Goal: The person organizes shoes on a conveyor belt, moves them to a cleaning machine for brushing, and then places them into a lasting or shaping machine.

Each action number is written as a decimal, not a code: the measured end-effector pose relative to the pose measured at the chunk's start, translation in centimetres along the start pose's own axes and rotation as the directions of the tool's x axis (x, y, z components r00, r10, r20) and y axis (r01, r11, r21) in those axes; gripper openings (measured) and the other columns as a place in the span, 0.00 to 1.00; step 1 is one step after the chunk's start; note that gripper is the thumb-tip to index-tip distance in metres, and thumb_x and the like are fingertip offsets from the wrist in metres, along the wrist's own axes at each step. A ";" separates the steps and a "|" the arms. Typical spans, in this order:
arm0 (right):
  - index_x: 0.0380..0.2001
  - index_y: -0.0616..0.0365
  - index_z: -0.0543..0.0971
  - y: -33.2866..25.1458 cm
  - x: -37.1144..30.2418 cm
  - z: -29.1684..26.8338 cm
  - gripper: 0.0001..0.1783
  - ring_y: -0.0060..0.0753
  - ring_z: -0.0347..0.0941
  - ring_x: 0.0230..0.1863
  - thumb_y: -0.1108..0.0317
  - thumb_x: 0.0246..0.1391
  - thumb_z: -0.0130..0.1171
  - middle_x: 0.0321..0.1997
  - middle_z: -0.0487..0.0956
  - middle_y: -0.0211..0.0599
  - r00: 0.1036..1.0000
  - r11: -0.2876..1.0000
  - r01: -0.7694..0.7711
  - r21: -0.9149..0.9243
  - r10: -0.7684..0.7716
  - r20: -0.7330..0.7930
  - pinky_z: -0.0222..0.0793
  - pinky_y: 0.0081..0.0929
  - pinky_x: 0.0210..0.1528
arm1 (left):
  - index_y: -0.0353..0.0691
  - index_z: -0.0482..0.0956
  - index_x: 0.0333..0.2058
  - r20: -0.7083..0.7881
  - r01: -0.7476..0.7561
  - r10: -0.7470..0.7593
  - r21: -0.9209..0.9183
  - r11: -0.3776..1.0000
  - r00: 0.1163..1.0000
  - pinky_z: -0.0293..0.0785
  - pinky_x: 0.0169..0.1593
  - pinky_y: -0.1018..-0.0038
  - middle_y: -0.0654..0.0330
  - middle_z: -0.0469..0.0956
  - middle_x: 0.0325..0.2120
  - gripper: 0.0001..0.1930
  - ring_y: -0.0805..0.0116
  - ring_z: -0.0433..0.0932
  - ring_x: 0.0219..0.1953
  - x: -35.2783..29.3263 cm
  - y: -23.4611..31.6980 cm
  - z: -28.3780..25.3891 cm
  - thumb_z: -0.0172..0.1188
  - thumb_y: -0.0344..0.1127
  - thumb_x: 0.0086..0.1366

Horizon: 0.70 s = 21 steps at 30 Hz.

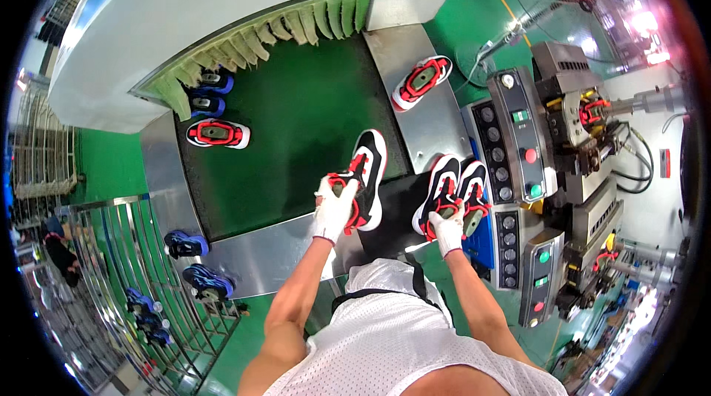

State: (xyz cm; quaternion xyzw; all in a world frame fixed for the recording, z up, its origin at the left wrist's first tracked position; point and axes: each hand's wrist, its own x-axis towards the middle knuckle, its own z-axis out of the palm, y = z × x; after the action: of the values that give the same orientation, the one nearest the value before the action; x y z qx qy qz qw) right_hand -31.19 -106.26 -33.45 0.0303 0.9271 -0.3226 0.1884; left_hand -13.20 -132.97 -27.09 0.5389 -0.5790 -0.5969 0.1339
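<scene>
Both of my hands wear white gloves. My left hand (335, 207) is closed on the collar of a black, white and red sneaker (366, 158), toe pointing away from me, over the near right corner of the green belt. With my right hand (449, 229) I grip a matching sneaker (443, 180) by its heel opening, to the right of the belt. Close against it on the right is another such sneaker (474, 187); whether my fingers also touch that one, I cannot tell. Gloves hide part of both heels.
The green conveyor belt (289, 129) runs under a grey hood with green strip flaps (296, 24). Matching shoes lie at the belt's left edge (218, 133) and on the right metal rail (422, 84). Blue shoes (211, 277) sit left. Machines with button panels (522, 144) stand right; a metal rack (118, 248) stands left.
</scene>
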 end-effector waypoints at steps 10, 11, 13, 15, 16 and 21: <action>0.45 0.54 0.75 -3.9 -6.0 -6.7 0.19 0.29 0.77 0.33 0.79 0.48 0.60 0.34 0.78 0.29 0.912 0.260 -0.408 0.875 0.163 0.376 0.77 0.31 0.41 | 0.34 0.76 0.53 0.249 -0.263 0.229 0.111 0.958 0.941 0.74 0.56 0.68 0.52 0.81 0.47 0.25 0.60 0.80 0.51 -0.9 6.2 1.6 0.70 0.42 0.63; 0.46 0.54 0.75 -3.9 -7.8 -8.6 0.19 0.27 0.76 0.35 0.78 0.49 0.60 0.34 0.78 0.29 0.923 0.221 -0.381 0.898 0.048 0.381 0.77 0.31 0.41 | 0.34 0.77 0.53 0.314 -0.343 0.297 0.100 0.934 0.902 0.74 0.56 0.68 0.51 0.82 0.48 0.25 0.61 0.80 0.51 -1.7 7.2 2.7 0.71 0.41 0.63; 0.48 0.55 0.74 -1.7 -10.8 -10.9 0.21 0.25 0.77 0.37 0.78 0.49 0.62 0.36 0.79 0.29 0.923 0.147 -0.371 0.917 -0.053 0.381 0.77 0.30 0.41 | 0.32 0.76 0.54 0.440 -0.386 0.268 0.204 0.899 0.857 0.75 0.55 0.68 0.51 0.81 0.48 0.25 0.63 0.80 0.50 -4.6 10.2 5.0 0.71 0.39 0.62; 0.56 0.55 0.72 -1.7 -15.2 -13.4 0.28 0.24 0.77 0.37 0.79 0.49 0.62 0.38 0.79 0.29 0.974 0.117 -0.222 0.968 0.078 0.214 0.77 0.27 0.40 | 0.30 0.76 0.55 0.505 -0.397 0.313 0.064 0.916 0.805 0.75 0.53 0.71 0.55 0.83 0.44 0.24 0.70 0.80 0.46 -7.7 9.8 7.7 0.68 0.37 0.65; 0.59 0.55 0.71 -1.6 -17.0 -15.3 0.31 0.23 0.77 0.38 0.80 0.49 0.62 0.40 0.79 0.29 0.981 0.015 -0.177 0.984 0.083 0.175 0.76 0.27 0.39 | 0.31 0.76 0.55 0.556 -0.493 0.308 0.217 0.843 0.772 0.76 0.52 0.70 0.55 0.83 0.45 0.22 0.69 0.80 0.45 -10.9 12.2 8.6 0.67 0.36 0.66; 0.67 0.55 0.66 2.7 -27.6 -20.3 0.38 0.22 0.79 0.40 0.82 0.52 0.62 0.45 0.81 0.32 0.953 -0.195 0.155 0.969 0.288 -0.094 0.78 0.26 0.42 | 0.26 0.75 0.56 0.793 -0.748 0.249 0.346 0.567 0.556 0.74 0.55 0.56 0.40 0.81 0.47 0.34 0.45 0.81 0.47 -20.5 12.8 11.8 0.63 0.54 0.67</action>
State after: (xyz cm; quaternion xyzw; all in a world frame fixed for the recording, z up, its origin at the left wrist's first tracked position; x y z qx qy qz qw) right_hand -11.80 -89.93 -10.18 0.2601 0.3496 -0.8998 -0.0225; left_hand -20.68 -114.22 -9.36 0.0922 -0.8910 -0.4324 -0.1028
